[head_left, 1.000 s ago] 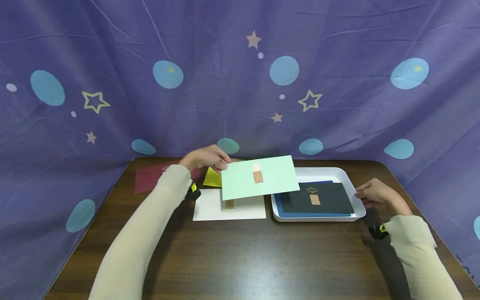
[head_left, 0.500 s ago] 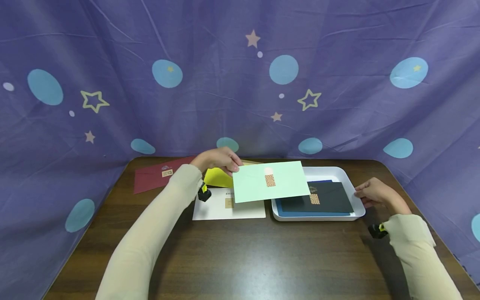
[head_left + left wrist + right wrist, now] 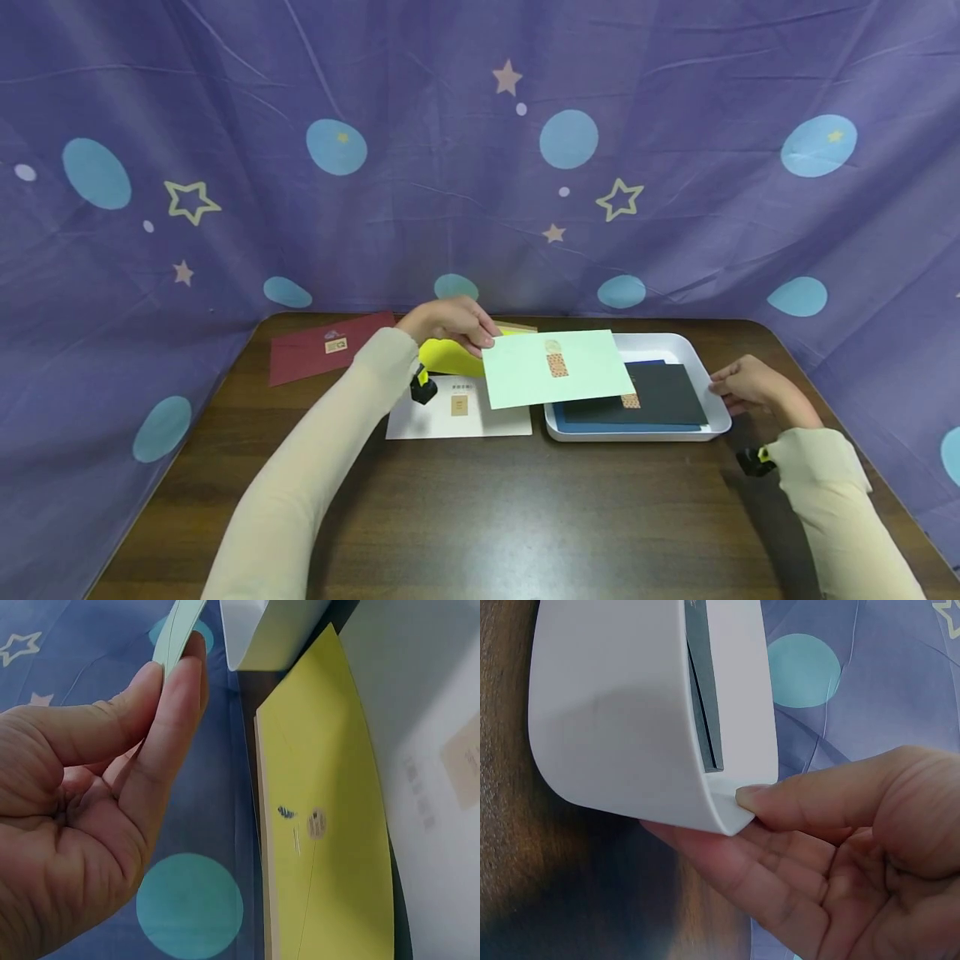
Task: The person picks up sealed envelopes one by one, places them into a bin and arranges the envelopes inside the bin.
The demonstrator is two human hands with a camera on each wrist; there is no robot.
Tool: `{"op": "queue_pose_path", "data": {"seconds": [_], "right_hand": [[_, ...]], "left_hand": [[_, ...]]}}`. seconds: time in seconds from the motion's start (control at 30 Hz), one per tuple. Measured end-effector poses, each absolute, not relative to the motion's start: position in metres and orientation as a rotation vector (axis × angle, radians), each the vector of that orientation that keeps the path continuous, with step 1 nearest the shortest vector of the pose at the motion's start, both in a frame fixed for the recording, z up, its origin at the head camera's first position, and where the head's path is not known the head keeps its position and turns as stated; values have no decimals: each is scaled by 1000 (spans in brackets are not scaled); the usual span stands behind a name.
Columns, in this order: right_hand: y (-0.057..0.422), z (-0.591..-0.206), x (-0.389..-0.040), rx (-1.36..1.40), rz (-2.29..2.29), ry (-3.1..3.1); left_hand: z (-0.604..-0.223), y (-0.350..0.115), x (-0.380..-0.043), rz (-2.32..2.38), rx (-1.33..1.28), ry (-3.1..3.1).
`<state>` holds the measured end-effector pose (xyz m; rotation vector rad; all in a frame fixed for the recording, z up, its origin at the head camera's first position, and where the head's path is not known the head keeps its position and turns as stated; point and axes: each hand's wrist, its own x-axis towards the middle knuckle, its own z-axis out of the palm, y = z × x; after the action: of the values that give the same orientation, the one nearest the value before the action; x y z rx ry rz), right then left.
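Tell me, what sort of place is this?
Probably an improvised indoor workspace, though the wider room is out of view. A purple, star-patterned curtain hangs behind a wooden table, and a white tray of envelopes sits on it.

I'm at a brown wooden table point(image 3: 480, 517), with a purple curtain point(image 3: 450, 208) of stars point(image 3: 507, 78) and dots point(image 3: 568, 139) right behind it; what kind of room, I can't tell.

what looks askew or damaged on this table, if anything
The dark red envelope lies slanted at the back left, while the white envelope sits nearly square to the table. The mint-green envelope also tilts, but the left hand holds it. No damage shows.
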<state>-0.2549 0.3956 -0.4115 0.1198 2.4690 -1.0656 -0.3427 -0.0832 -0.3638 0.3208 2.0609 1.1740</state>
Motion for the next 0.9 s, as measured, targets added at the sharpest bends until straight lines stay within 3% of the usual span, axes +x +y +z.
{"op": "queue_pose_path", "data": {"seconds": [0.9], "right_hand": [[394,-413,-256,135,-1038,2493]], "left_hand": [[-372,-35,-338,1178,198,2042]]}}
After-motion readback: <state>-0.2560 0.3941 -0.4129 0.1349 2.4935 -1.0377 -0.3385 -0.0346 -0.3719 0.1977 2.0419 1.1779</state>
